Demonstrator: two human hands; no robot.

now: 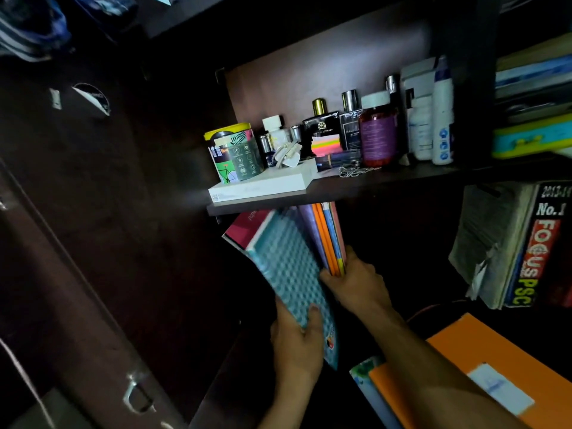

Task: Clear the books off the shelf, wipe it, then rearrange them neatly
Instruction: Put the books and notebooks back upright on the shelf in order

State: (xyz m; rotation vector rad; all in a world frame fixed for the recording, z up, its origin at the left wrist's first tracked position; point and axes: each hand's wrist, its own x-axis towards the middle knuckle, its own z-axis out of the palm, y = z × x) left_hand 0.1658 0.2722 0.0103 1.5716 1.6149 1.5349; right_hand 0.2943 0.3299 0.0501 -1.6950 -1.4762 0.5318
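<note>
Blue patterned book (pixel 291 274) leans under the toiletries shelf (pixel 356 188); left hand (pixel 295 342) grips its lower edge, right hand (pixel 356 281) pinches the thin orange books (pixel 331 239). Best support both bundles from below.

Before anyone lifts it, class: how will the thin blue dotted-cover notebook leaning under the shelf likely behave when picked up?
The thin blue dotted-cover notebook looks slim and soft-covered, so it is probably light and may flex. Its cover seems glossy, so it could slip; the left hand grips its lower edge. It leans tilted against the orange-spined books, so these may topple once it goes.
</note>
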